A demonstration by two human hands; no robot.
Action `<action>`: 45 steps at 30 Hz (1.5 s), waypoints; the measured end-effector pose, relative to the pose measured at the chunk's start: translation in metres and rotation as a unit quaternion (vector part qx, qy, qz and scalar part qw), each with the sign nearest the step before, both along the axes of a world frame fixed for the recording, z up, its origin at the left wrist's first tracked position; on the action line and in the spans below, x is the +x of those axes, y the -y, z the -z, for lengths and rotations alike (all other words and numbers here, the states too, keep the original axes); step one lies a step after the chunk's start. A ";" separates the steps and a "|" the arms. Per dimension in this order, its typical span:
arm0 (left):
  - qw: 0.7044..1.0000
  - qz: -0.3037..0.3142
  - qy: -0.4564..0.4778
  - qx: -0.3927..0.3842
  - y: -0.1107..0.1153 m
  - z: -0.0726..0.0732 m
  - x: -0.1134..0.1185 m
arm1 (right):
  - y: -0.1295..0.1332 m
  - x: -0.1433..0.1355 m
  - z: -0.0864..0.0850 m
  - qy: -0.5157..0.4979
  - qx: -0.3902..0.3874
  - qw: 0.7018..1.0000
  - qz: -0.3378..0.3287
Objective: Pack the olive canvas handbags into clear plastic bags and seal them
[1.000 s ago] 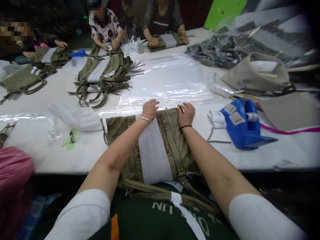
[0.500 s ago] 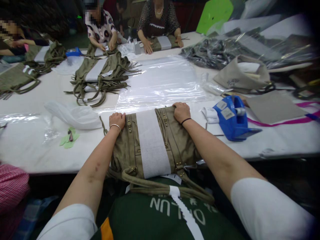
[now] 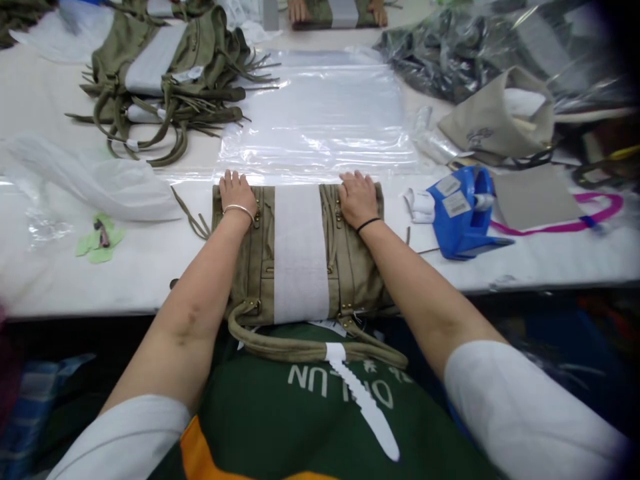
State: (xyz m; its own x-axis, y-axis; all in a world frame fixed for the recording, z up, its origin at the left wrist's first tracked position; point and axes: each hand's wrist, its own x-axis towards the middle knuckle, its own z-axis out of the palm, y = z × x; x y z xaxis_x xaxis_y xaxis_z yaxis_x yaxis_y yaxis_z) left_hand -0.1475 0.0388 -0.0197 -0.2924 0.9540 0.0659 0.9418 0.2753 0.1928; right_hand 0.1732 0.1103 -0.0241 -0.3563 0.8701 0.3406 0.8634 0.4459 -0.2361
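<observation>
An olive handbag (image 3: 260, 260) lies flat at the table's near edge, against my dark green apron (image 3: 250, 407). Round its middle runs a white paper band (image 3: 301, 253). The bag's handles (image 3: 295, 345) hang toward me over the apron, with a white wrap on them. My left hand (image 3: 237, 195) rests flat on the far left part of the bag, fingers stretched forward. On the far right part lies my right hand (image 3: 359, 200), also flat with its fingers extended. Nothing is gripped in either hand.
Stacked olive bags (image 3: 205, 53) sit at the far left. Clear plastic sheets (image 3: 320, 113) lie beyond my bag. A blue tape dispenser (image 3: 460, 213), grey card (image 3: 540, 193) and beige pouch (image 3: 500, 127) are on the right. Another person's hands (image 3: 299, 10) touch a bag at the back.
The view has tipped down and shifted. My hands have moved from the bag's far corners inward onto its top, and the bag lies flatter and straighter.
</observation>
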 end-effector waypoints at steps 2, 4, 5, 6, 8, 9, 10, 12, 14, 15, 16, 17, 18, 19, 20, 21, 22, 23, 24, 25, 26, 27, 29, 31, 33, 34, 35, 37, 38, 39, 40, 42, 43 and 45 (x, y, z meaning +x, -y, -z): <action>1.000 -0.011 0.005 0.021 0.010 0.006 0.000 | 0.007 -0.003 0.011 0.007 -0.021 1.000 0.016; 0.999 -0.011 -0.002 0.030 0.020 0.012 -0.006 | 0.010 -0.001 0.019 0.008 -0.022 1.000 0.018; 0.999 -0.014 -0.008 0.029 0.023 0.015 -0.009 | 0.010 0.000 0.021 0.007 -0.019 1.000 0.014; 0.999 -0.020 -0.013 0.026 0.025 0.017 -0.013 | 0.009 0.001 0.023 0.007 -0.019 1.000 0.009; 0.999 -0.032 -0.024 0.022 0.025 0.021 -0.018 | 0.007 0.003 0.023 0.009 -0.020 1.000 0.004; 0.999 -0.034 -0.029 0.020 0.025 0.022 -0.019 | 0.006 0.003 0.023 0.010 -0.020 1.000 0.004; 0.999 -0.033 -0.034 0.016 0.024 0.023 -0.019 | 0.006 0.003 0.023 0.011 -0.019 1.000 0.004; 0.999 -0.030 -0.038 0.007 0.021 0.021 -0.020 | 0.005 0.003 0.022 0.011 -0.016 1.000 0.004; 0.999 -0.030 -0.032 -0.020 0.018 0.015 -0.023 | 0.006 0.003 0.021 0.008 -0.011 1.000 0.005; 0.998 -0.030 -0.026 -0.040 0.016 0.009 -0.025 | 0.006 0.002 0.020 0.006 -0.008 1.000 0.005; 0.998 -0.028 -0.020 -0.059 0.012 0.002 -0.027 | 0.007 0.002 0.020 0.003 -0.005 1.000 0.005; 0.997 -0.021 -0.014 -0.071 0.006 -0.006 -0.029 | 0.007 0.002 0.019 0.000 -0.001 1.000 0.005; 0.997 -0.009 -0.008 -0.074 -0.002 -0.015 -0.029 | 0.008 0.002 0.018 -0.004 0.002 1.000 0.005; 0.998 0.010 0.000 -0.065 -0.012 -0.024 -0.027 | 0.008 0.002 0.018 -0.009 0.004 1.000 0.006; 0.998 0.036 0.012 -0.053 -0.025 -0.032 -0.022 | 0.009 0.002 0.017 -0.014 0.005 1.000 0.006; 0.997 0.065 0.025 -0.044 -0.041 -0.038 -0.015 | 0.009 0.002 0.017 -0.019 0.006 1.000 0.006; 0.994 0.093 0.039 -0.041 -0.058 -0.043 -0.007 | 0.009 0.002 0.018 -0.023 0.007 1.000 0.006; 0.991 0.116 0.050 -0.045 -0.076 -0.045 0.004 | 0.009 0.002 0.018 -0.026 0.007 1.000 0.006; 0.988 0.132 0.056 -0.054 -0.094 -0.044 0.015 | 0.009 0.002 0.018 -0.027 0.007 1.000 0.006; 0.986 0.141 0.058 -0.062 -0.111 -0.042 0.026 | 0.009 0.002 0.018 -0.027 0.008 1.000 0.006; 0.986 0.143 0.056 -0.065 -0.127 -0.038 0.037 | 0.009 0.002 0.017 -0.026 0.008 1.000 0.006; 0.987 0.139 0.051 -0.065 -0.140 -0.032 0.047 | 0.009 0.002 0.017 -0.024 0.009 1.000 0.007; 0.990 0.118 0.039 -0.060 -0.157 -0.017 0.063 | 0.009 0.003 0.016 -0.023 0.012 1.000 0.008; 0.994 0.090 0.024 -0.053 -0.164 -0.001 0.072 | 0.010 0.003 0.015 -0.025 0.014 1.000 0.009; 0.997 0.058 0.011 -0.050 -0.164 0.011 0.075 | 0.011 0.003 0.015 -0.031 0.012 0.999 0.007; 0.998 0.044 0.005 -0.050 -0.164 0.014 0.074 | 0.011 0.003 0.014 -0.034 0.009 0.999 0.007; 0.998 0.037 0.000 -0.052 -0.163 0.016 0.073 | 0.011 0.003 0.014 -0.036 0.006 0.999 0.006; 0.997 0.053 -0.007 -0.060 -0.163 0.015 0.069 | 0.011 0.003 0.014 -0.041 0.001 0.999 0.007; 0.995 0.075 -0.010 -0.065 -0.164 0.013 0.067 | 0.010 0.003 0.014 -0.042 0.001 0.999 0.007; 0.993 0.098 -0.012 -0.069 -0.165 0.011 0.065 | 0.010 0.003 0.015 -0.042 0.002 0.999 0.006; 0.991 0.116 -0.015 -0.072 -0.166 0.008 0.064 | 0.010 0.003 0.015 -0.042 0.004 0.999 0.005; 0.989 0.123 -0.022 -0.080 -0.168 0.003 0.064 | 0.009 0.004 0.017 -0.043 0.009 0.999 0.001; 0.989 0.115 -0.025 -0.086 -0.170 0.000 0.065 | 0.008 0.004 0.018 -0.045 0.013 0.999 -0.001; 0.990 0.098 -0.027 -0.098 -0.172 -0.006 0.069 | 0.007 0.005 0.020 -0.049 0.020 0.999 -0.003</action>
State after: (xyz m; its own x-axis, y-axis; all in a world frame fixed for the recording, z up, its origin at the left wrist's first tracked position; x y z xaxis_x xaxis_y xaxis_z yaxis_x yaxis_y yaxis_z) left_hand -0.0789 0.2110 -0.0142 -0.1019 0.9881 -0.1154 0.9882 0.1139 0.1021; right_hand 0.1779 0.1028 -0.0445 -0.3238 0.8531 0.4091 0.8342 0.4615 -0.3019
